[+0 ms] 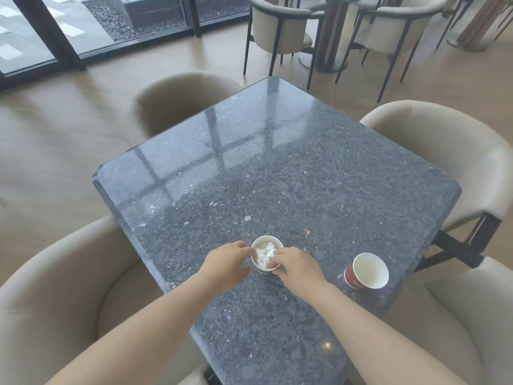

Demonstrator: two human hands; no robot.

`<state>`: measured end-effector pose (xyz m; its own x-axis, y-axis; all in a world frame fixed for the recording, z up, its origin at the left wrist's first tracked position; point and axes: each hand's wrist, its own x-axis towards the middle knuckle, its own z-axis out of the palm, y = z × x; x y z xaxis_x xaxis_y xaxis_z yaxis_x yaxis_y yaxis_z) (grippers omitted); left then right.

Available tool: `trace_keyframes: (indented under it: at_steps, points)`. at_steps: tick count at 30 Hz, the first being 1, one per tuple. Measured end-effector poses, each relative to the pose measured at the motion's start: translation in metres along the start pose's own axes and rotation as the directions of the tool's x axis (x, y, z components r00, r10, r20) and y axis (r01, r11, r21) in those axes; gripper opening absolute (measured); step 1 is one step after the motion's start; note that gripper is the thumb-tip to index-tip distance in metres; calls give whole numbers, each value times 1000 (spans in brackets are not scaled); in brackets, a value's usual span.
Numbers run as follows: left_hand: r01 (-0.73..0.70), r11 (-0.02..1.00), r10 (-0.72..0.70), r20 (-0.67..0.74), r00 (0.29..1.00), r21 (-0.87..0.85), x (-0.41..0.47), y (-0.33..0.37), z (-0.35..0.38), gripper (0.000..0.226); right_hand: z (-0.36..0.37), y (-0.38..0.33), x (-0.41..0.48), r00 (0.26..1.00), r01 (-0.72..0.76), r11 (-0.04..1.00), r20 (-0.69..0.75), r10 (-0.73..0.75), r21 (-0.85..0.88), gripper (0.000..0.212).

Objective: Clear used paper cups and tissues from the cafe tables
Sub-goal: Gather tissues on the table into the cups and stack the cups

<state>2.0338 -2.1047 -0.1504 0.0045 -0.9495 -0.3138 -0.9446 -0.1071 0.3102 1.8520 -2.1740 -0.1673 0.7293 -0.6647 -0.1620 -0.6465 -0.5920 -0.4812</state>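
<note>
Clasping an upright paper cup point(266, 238), mouth upward, tissue point(265, 255) inside, left hand point(226, 263) and right hand point(297, 266) curled round it

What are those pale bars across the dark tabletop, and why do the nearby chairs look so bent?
Head view: the bars on the table are glare, its polished stone mirroring the bright windows and their dark frames. Head view: the wide-angle lens bows the near chair at the frame's edge. Head view: fine detail is slightly soft throughout, even on the paper cup.
</note>
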Motion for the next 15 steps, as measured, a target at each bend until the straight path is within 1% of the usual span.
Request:
trace_keyframes:
  at_steps: [3, 7, 11, 13, 15]
  points:
    - [2, 1000, -1, -63, 998, 5, 5, 5, -6, 21, -8, 3, -2, 996, 16, 998, -87, -11, 59, 16]
    - [-75, 996, 67, -159, 985, -50, 15, 28, -20, 20, -34, 12, -15, 973, 51, 994, -227, -27, 101, 14]
    - [-178, 979, 150, -242, 959, -98, 27, 66, -28, 23, -67, 30, -45, 916, 35, 992, -401, 16, 119, 18]
    - [-262, 957, 216, -298, 930, -122, 33, 91, -32, 23, -85, 44, -65, 874, 26, 995, -485, 25, 99, 17]
    - [-339, 931, 278, -334, 901, -138, 39, 118, -34, 24, -100, 59, -86, 845, 7, 995, -533, 46, 97, 17]
